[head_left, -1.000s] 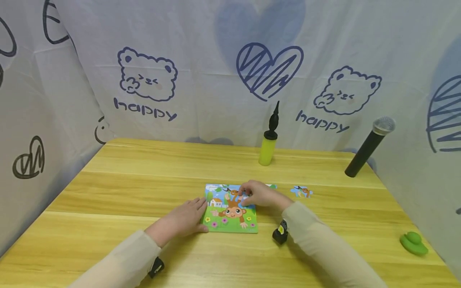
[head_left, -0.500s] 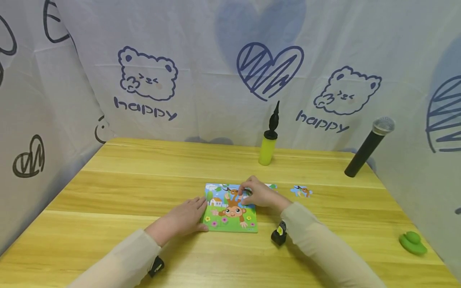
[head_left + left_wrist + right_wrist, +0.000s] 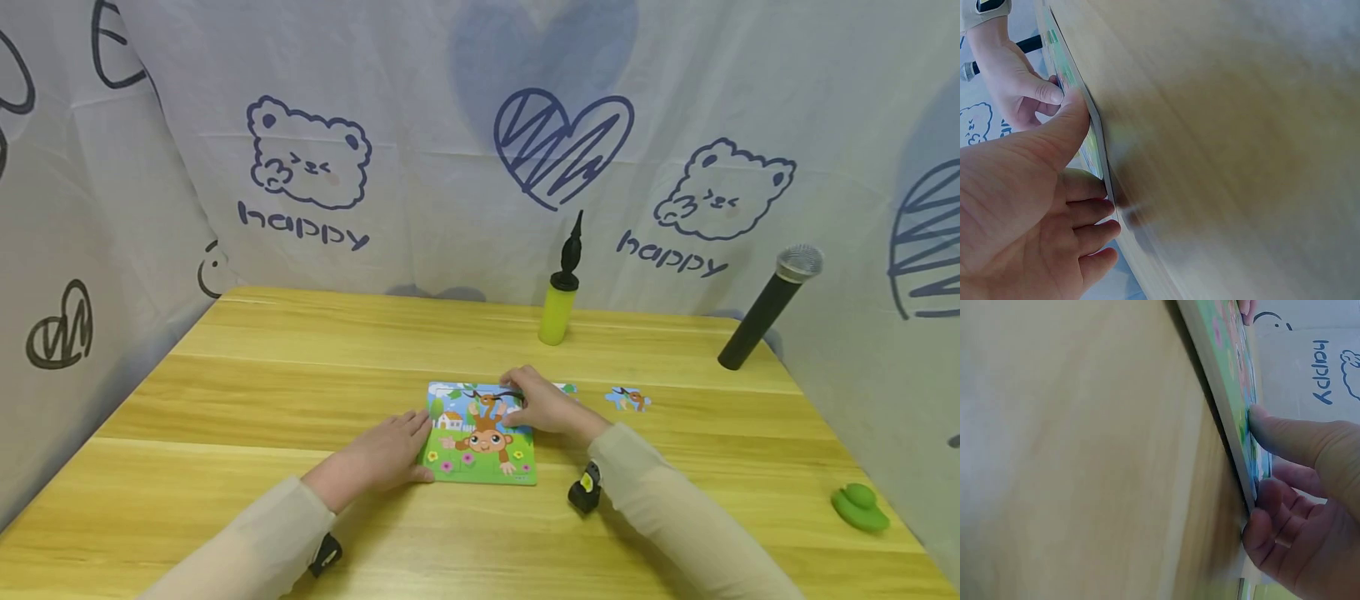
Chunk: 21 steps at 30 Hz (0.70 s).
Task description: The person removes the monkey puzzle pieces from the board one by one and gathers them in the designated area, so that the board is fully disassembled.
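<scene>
A jigsaw puzzle [image 3: 480, 462] with an upside-down monkey lies flat on the wooden table. My left hand [image 3: 382, 454] rests at its left edge; the left wrist view shows the thumb over the board and the other fingers extended along its side. At the upper right corner, my right hand [image 3: 543, 404] holds a puzzle piece [image 3: 513, 397] with part of a dark branch on it, thumb and fingertips at opposite sides. In the right wrist view the thumb [image 3: 1279, 428] touches the picture surface and the other fingers curl by the board's edge. The hand hides part of that corner.
A loose puzzle piece [image 3: 628, 399] lies right of the puzzle, and another piece [image 3: 567, 388] shows partly behind the right hand. Farther back stand a yellow balloon pump [image 3: 556, 312] and a microphone [image 3: 765, 308]. A green toy [image 3: 860, 507] sits near the right edge.
The fingertips of my right hand have shifted slightly up and away from the thumb, showing more of the branch between them. My left hand stays in place.
</scene>
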Each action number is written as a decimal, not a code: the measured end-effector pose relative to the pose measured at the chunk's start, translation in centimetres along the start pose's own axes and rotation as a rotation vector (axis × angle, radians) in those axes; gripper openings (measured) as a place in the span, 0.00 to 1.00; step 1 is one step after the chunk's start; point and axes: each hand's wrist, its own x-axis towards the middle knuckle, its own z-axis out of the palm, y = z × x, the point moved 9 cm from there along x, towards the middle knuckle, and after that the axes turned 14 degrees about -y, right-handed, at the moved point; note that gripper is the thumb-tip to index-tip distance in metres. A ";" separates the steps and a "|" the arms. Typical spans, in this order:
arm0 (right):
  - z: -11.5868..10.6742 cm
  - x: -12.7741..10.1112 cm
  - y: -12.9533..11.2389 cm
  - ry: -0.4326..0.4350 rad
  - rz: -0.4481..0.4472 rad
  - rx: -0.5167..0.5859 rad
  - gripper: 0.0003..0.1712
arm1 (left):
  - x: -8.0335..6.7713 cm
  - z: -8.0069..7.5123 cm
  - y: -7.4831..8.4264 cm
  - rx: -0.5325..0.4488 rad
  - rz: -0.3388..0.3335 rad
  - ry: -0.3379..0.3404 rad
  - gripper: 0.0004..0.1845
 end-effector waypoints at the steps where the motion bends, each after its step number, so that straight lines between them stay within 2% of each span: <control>1: 0.0 0.0 0.0 0.003 -0.002 -0.003 0.31 | 0.0 0.0 0.0 0.001 -0.001 0.000 0.40; 14: -0.6 -0.3 -0.4 0.004 -0.092 0.096 0.22 | 0.1 0.0 -0.1 0.013 -0.001 0.000 0.40; 21: -1.4 -1.0 0.5 0.080 -0.082 0.216 0.20 | 0.1 0.1 -0.1 0.006 0.000 -0.001 0.40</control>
